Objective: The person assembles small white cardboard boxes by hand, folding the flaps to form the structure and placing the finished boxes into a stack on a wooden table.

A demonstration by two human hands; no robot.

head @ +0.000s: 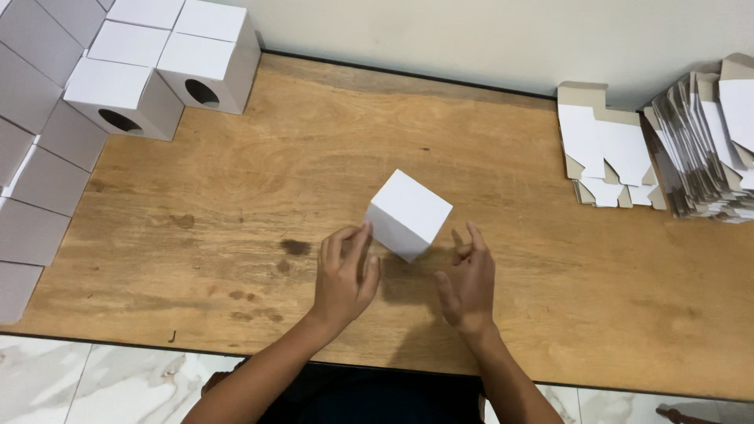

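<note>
Your left hand (343, 275) touches the white box (408, 214) with open fingers, your right hand (468, 284) is open just beside it, above the middle of the wooden table (550, 259).

Can't tell from here if my left hand (343, 276) actually touches the white box (408, 214) or just sits beside it; its fingertips meet the box edge. The box's underside is hidden, so I can't tell whether it rests on the wooden table (503, 157). Right hand (469, 284) palm faces away from me. Assembled boxes (161, 67) are cut off at top-left, the grey panels (35, 157) by the left edge. Flat carton stack (707, 141) runs off the right edge. My forearms leave at the bottom.
</note>
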